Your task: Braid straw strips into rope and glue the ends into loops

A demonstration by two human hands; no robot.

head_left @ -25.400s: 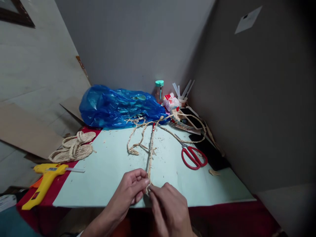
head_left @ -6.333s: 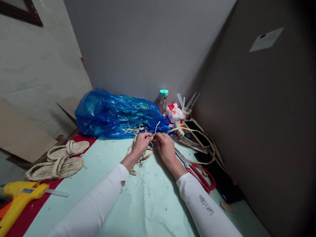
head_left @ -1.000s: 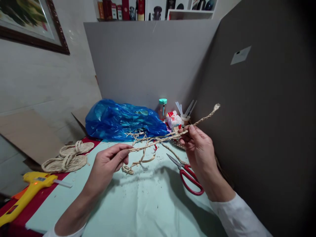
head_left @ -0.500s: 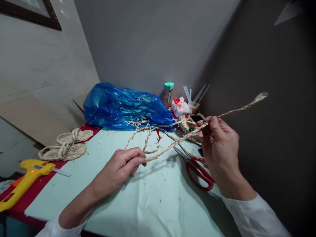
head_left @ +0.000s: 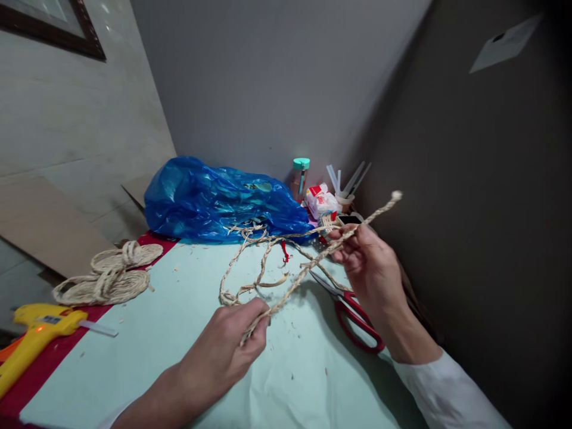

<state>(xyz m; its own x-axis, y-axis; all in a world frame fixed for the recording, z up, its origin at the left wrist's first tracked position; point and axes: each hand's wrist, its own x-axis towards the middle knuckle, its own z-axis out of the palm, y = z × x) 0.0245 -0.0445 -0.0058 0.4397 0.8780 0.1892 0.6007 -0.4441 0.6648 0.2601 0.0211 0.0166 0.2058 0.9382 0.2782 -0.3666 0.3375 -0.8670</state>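
A braided straw cord [head_left: 308,266] runs slantwise between my two hands above the table. My left hand [head_left: 239,333] is closed on its lower part, with a short stretch showing past the thumb. Higher up, my right hand [head_left: 369,256] pinches the cord, and its pale end sticks out to the upper right. More loose cord [head_left: 263,265] lies in loops on the table behind my left hand, reaching toward a blue plastic bag [head_left: 218,202]. Red-handled scissors [head_left: 357,322] lie just below my right hand, blades pointing up-left.
Two woven straw sandals [head_left: 118,271] rest at the left edge, with a yellow glue gun [head_left: 44,322] in front. A jar with a green lid [head_left: 300,179], a tissue pack [head_left: 320,201] and a cup of glue sticks [head_left: 345,199] stand against the wall. Small scraps dot the pale green sheet [head_left: 286,381].
My right hand has moved left and slightly down. Less cord sticks out beyond it, and a short stretch now shows past my left hand, which is lower. The view has shifted slightly.
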